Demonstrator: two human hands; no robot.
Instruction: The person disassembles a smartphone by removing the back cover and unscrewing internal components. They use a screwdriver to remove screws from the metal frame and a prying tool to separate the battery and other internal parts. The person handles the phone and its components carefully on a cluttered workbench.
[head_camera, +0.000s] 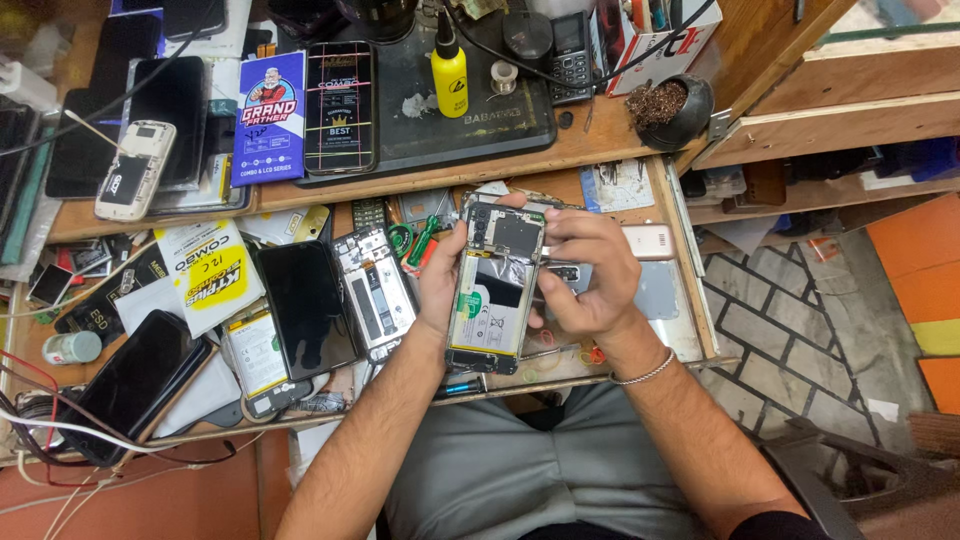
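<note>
Open wooden drawer (690, 300) held loose phones, a black screen panel (305, 305), an opened handset (375, 292). I saw the backless phone (492, 290) over the drawer's middle. Left hand (440, 285) curled round its left edge; right hand (585, 275) fingers half-closed, gripping its right side.

Place: phone repair workshop (small, crowded).
Evidence: opened handsets (375, 293), spare screens (306, 308), yellow glue bottle (449, 72) on the far work mat (500, 125), parts drawer (690, 270).

Bare forearms, a silver chain bracelet (645, 373) on the right wrist, grey trousers (520, 470).
</note>
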